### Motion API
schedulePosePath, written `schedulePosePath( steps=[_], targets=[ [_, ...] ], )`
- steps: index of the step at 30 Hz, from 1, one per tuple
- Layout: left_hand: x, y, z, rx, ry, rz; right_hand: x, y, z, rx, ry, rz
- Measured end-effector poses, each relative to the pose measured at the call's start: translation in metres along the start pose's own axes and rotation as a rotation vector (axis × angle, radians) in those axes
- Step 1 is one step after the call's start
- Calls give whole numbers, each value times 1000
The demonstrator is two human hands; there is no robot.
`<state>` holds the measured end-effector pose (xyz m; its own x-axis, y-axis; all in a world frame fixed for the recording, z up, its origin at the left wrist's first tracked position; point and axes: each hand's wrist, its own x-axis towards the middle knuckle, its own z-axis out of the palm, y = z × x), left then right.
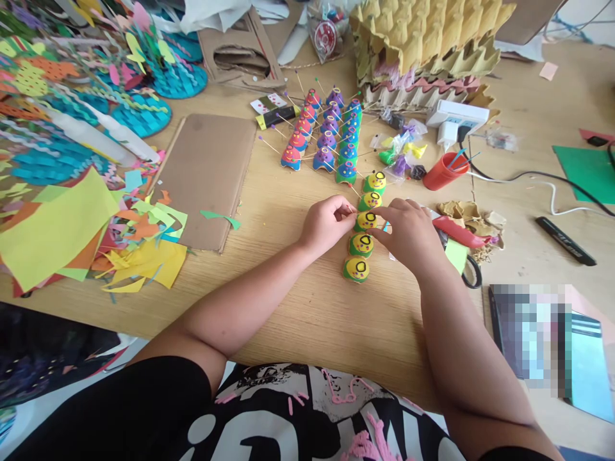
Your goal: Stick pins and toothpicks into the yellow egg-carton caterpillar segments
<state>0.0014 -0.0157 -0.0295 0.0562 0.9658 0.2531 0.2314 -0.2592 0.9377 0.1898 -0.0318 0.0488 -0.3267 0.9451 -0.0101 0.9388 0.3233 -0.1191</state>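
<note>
A row of small yellow and green painted egg-carton cups (356, 268) runs away from me, each with a drawn face and a black ring on top. My left hand (327, 224) is pinched closed at the left side of the middle cup (367, 220); what its fingertips hold is too small to make out. The thumb and forefinger of my right hand (406, 230) grip that same cup from the right. Behind stand rows of similar cups in red (291, 157), purple (324, 158) and blue-green (346, 169), with thin, bead-tipped sticks poking out from several.
Left lie a cardboard sheet (206, 173), coloured paper scraps (52, 224) and glue bottles (91, 137). Egg trays (427, 38) are stacked at the back. On the right are a red cup (446, 171), a power strip (457, 115) with cables, scissors (473, 272) and a black marker (565, 241).
</note>
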Motion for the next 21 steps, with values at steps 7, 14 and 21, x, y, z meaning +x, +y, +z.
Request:
schedulePosePath(
  steps=[7, 14, 21],
  targets=[
    [0, 2, 0, 18, -8, -15, 1, 0, 1, 1, -6, 5],
    [0, 1, -1, 67, -29, 18, 2, 2, 2, 9, 11, -10],
    [-1, 5, -2, 161, -52, 60, 2, 3, 4, 13, 7, -10]
  ],
)
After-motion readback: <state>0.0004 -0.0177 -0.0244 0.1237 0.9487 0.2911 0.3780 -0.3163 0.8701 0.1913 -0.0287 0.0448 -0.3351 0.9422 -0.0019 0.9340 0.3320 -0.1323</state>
